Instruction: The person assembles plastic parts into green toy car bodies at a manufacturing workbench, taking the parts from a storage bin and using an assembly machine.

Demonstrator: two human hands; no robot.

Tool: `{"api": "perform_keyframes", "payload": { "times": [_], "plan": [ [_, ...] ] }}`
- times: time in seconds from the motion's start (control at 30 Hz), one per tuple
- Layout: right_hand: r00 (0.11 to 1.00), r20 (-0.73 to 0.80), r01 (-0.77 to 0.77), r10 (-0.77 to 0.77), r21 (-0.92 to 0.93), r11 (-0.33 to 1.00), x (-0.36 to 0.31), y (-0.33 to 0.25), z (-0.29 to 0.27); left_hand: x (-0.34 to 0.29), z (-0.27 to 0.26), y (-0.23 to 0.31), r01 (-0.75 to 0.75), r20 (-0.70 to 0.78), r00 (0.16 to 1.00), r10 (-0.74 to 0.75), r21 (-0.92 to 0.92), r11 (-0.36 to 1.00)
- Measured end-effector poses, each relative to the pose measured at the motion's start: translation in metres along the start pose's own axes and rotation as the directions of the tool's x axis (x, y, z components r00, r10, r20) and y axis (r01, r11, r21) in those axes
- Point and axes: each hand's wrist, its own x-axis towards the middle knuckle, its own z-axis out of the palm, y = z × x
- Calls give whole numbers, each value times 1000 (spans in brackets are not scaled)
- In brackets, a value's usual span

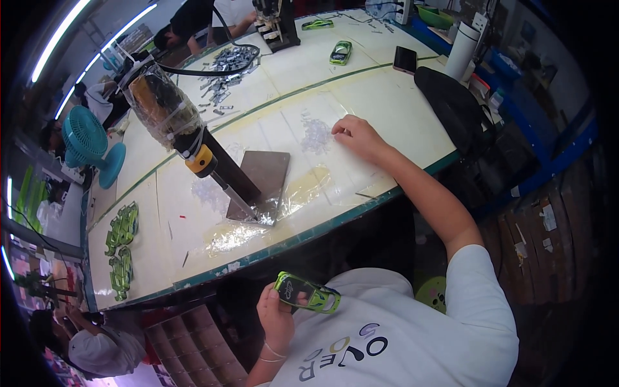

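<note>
My left hand [276,317] is closed round the edge of a green toy car body [308,293] with a dark, see-through window part. It is held in front of my shirt, below the table's near edge. My right hand [358,137] reaches over the table beside a pile of small clear plastic pieces [316,134]. Its thumb and forefinger come together in a pinch; what is between them, if anything, is too small to make out. Between my hands stands a heating or welding tool [201,158] wrapped in clear film, its metal tip over a brown plate [274,169].
Green car parts [121,248] are stacked at the table's left end, near a teal fan [87,138]. Farther back lie many small metallic pieces [225,68] and a finished-looking green car [340,53]. A phone [405,60], white bottle [461,51] and black bag [451,106] sit right.
</note>
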Motion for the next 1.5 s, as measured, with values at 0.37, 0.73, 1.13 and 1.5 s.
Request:
{"api": "perform_keyframes", "payload": {
  "times": [0.37,0.73,1.13,1.5],
  "plan": [
    [902,367,-130,226,-268,955,16,-9,-22,-4,3,0,24,31,999,-26,68,997],
    [861,362,-275,358,-262,925,-17,-23,-39,5,33,28,-144,293,953,84,192,971],
    [820,544,-527,-179,839,133,-146,-122,29,0,35,38,-384,443,883,156,492,781],
    [797,579,-568,-173,815,110,-144,-119,29,0,38,43,-358,440,889,126,499,789]
  ]
}}
